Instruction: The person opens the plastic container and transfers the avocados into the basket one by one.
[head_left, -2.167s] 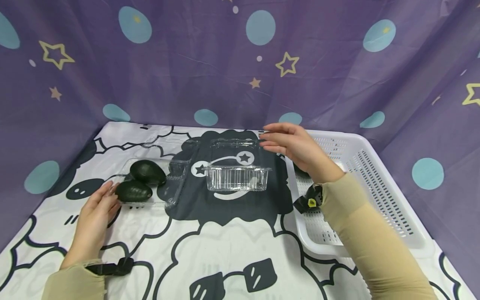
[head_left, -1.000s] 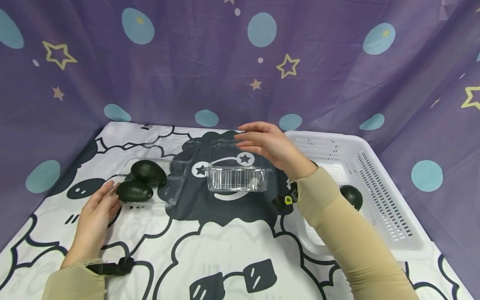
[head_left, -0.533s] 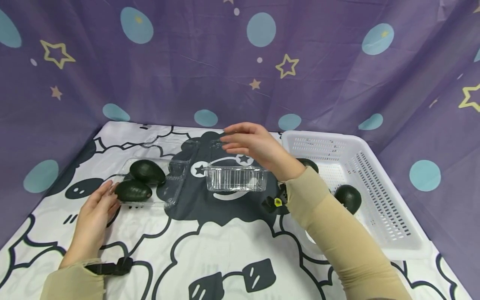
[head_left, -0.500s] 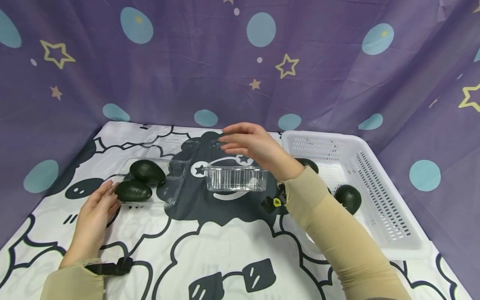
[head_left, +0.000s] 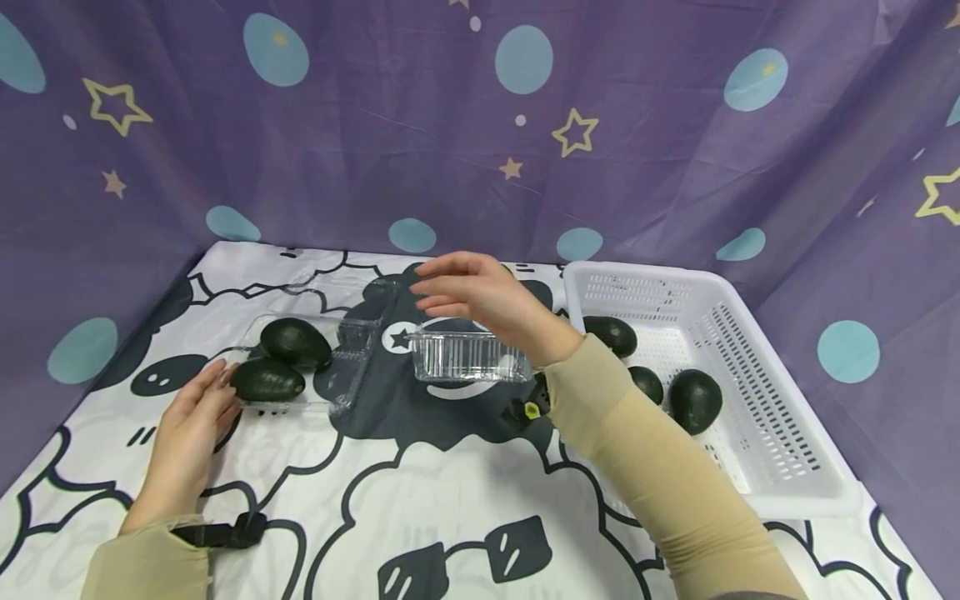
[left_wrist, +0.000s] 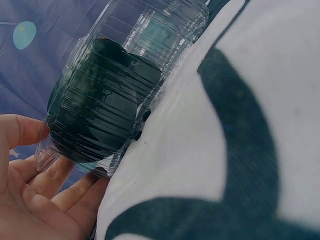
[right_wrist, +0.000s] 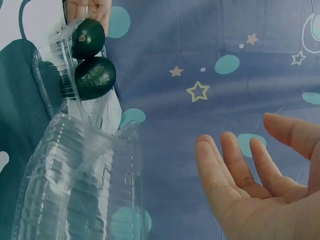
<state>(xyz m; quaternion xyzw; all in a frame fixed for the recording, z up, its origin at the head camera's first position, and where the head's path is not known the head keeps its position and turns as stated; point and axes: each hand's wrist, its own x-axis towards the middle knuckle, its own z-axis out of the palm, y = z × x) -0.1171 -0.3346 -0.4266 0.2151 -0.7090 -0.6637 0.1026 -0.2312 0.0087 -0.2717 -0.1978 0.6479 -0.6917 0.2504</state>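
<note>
My left hand (head_left: 187,429) holds the near left edge of a clear plastic clamshell container (head_left: 345,385). In the left wrist view, the thumb lies at the container's rim and the fingers are against its side. Two dark green avocados, the rear one (head_left: 295,343) and the front one (head_left: 266,381), lie in it side by side. My right hand (head_left: 483,304) hovers with nothing in it, fingers stretched leftward. Below it a second clear clamshell container (head_left: 450,360) stands with its lid up and no avocado inside; the hand and forearm partly cover it in the head view.
A white perforated basket (head_left: 757,392) stands at the right, holding several avocados (head_left: 695,402). My right forearm crosses its near left corner. The cloth (head_left: 457,508) is printed with cartoon sheep. A purple curtain (head_left: 645,133) hangs behind the table.
My right hand has moved left from the basket's edge to above the second container, and its arm uncovers more avocados in the basket. The left hand has kept its place.
</note>
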